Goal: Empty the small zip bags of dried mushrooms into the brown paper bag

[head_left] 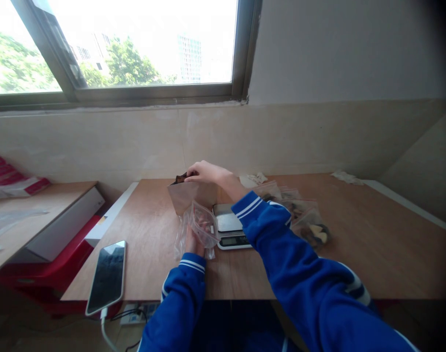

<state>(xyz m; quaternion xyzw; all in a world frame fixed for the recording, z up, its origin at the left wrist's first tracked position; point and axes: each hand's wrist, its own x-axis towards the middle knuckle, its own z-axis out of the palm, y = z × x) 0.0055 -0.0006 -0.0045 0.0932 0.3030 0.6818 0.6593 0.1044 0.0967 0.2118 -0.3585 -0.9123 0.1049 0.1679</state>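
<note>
Brown paper bag point(188, 196) stands a little tilted on the wooden counter point(376, 244), just beside the digital scale point(227, 218), at about 10 o'clock from it. The right hand point(208, 172) crosses over the scale and lies at the bag's mouth, where dark pieces point(181, 179) show at the top. I cannot tell if this hand is clamped on a piece or only touches the paper. The left hand point(193, 242) is closed around a clear zip bag point(204, 225) at about 6 o'clock from the paper bag, and the plastic hides part of it. The two hands are apart.

The paper bag looks like the weakest point. It has no firm support, so a hard push from the right hand could tip it and spill the dark pieces on the counter. The soft zip bag also overlaps the scale in this view, though I cannot tell if they touch. Any contact could make the reading wrong. The blue right sleeve point(261, 230) passes close above the scale, and it could press it too. At about 2 o'clock, other zip bags point(299, 208) lie near this arm and could be pushed. The phone point(107, 277), at about 8 o'clock, sits near the counter's edge, so a pull on its cable could drag it off.
</note>
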